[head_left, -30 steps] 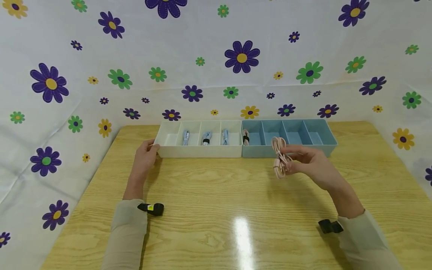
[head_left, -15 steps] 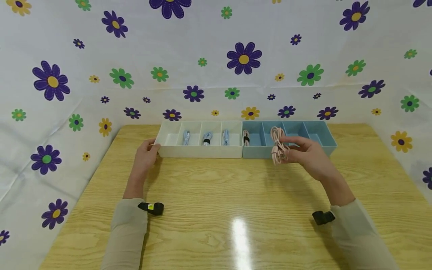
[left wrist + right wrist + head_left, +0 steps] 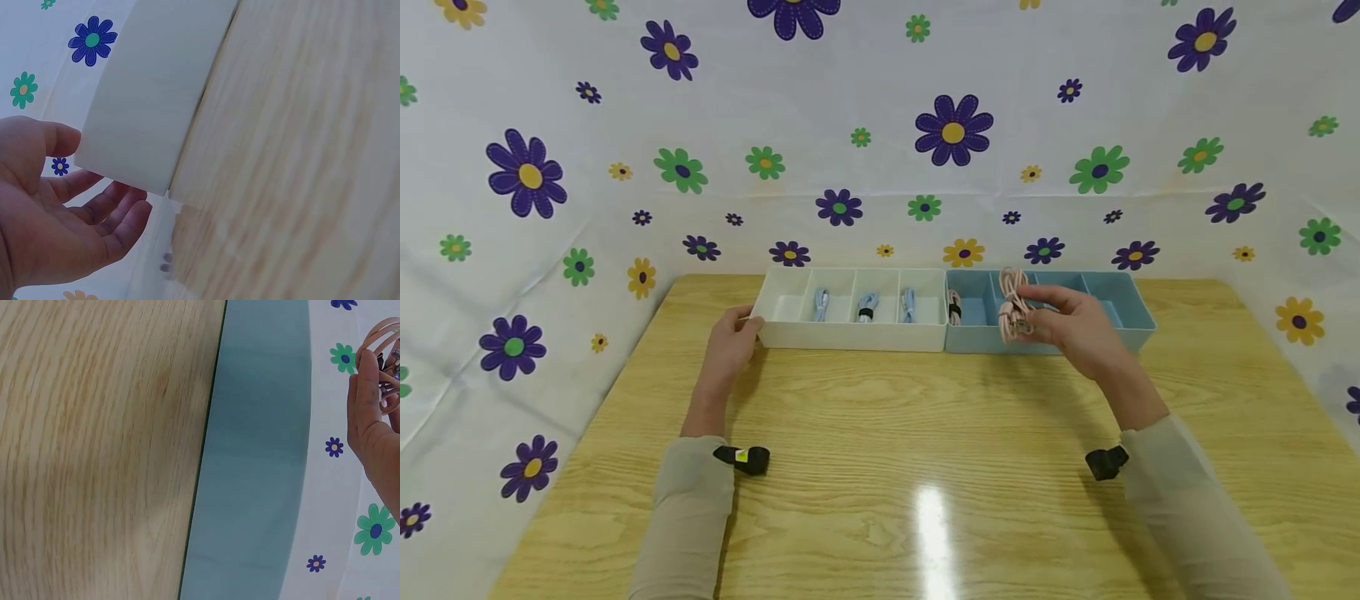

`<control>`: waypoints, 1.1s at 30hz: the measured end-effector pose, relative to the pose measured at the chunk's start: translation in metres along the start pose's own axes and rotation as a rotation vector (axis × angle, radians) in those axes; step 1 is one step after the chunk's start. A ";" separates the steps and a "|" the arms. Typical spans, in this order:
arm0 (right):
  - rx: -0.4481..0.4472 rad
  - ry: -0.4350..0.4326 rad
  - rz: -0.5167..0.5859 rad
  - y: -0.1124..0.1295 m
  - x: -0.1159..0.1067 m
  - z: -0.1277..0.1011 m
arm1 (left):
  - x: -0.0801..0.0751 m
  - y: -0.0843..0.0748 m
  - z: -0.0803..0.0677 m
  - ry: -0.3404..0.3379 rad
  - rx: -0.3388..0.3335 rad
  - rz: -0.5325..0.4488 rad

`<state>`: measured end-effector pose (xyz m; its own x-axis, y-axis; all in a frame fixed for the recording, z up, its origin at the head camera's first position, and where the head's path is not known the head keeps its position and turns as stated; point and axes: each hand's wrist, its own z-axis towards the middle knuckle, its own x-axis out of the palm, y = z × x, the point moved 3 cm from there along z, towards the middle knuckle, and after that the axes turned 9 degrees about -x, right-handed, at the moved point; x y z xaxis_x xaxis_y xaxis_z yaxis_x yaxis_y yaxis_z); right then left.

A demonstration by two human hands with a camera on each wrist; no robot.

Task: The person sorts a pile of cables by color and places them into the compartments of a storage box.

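In the head view my right hand (image 3: pixel 1078 333) pinches a coiled pink cable (image 3: pixel 1009 304) between thumb and fingers, hanging upright over the front of the blue divided organizer box (image 3: pixel 973 340). The coil overlaps its second compartment from the left. My left hand (image 3: pixel 730 346) rests at the left front corner of the white divided organizer box (image 3: pixel 850 337). In the left wrist view the thumb (image 3: pixel 62 139) lies at the rim and the relaxed fingers (image 3: pixel 128 228) touch the end wall. Part of the pink cable (image 3: pixel 378 334) shows at the right wrist view's edge.
The boxes stand end to end at the back of the wooden table (image 3: pixel 850 433), before a flower-print cloth (image 3: pixel 880 167). Blue-and-white coiled cables (image 3: pixel 867 308) lie in three white compartments. A pink cable with a black tie (image 3: pixel 954 308) lies in the leftmost blue compartment.
My right hand has carried the pink cable up and away from me, from in front of the blue box to over its front rim. My left hand keeps its place at the white box's corner.
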<state>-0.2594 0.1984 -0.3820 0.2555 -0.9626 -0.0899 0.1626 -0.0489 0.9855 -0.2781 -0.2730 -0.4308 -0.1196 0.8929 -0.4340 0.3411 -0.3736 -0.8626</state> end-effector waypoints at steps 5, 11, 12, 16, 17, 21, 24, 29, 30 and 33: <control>0.021 -0.017 0.061 -0.002 0.001 0.005 | 0.000 -0.002 -0.001 0.008 -0.002 -0.011; 0.017 -0.043 0.109 -0.004 0.000 0.012 | -0.001 -0.003 -0.001 0.018 -0.010 -0.025; 0.018 -0.049 0.119 -0.004 0.000 0.013 | -0.001 -0.003 -0.001 0.017 -0.012 -0.027; 0.033 -0.066 0.141 -0.007 -0.001 0.017 | -0.001 -0.002 -0.001 0.014 -0.010 -0.021; 0.037 -0.069 0.142 -0.008 -0.001 0.017 | -0.001 -0.002 -0.001 0.015 -0.009 -0.021; 0.053 -0.075 0.126 -0.011 -0.003 0.021 | 0.000 -0.001 0.000 0.019 -0.014 -0.020; 0.065 -0.080 0.113 -0.014 -0.004 0.024 | 0.000 0.000 0.001 0.021 -0.016 -0.020; 0.099 -0.100 0.095 -0.018 -0.006 0.031 | -0.001 0.000 0.001 0.026 -0.012 -0.020; 0.105 -0.102 0.088 -0.018 -0.006 0.032 | -0.001 0.000 0.001 0.026 -0.012 -0.020; 0.116 -0.096 0.066 -0.018 -0.006 0.035 | -0.002 0.000 0.001 0.030 -0.011 -0.022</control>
<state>-0.2975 0.1962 -0.3942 0.1685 -0.9856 -0.0155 0.0355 -0.0096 0.9993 -0.2790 -0.2749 -0.4303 -0.0992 0.9081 -0.4069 0.3489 -0.3512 -0.8689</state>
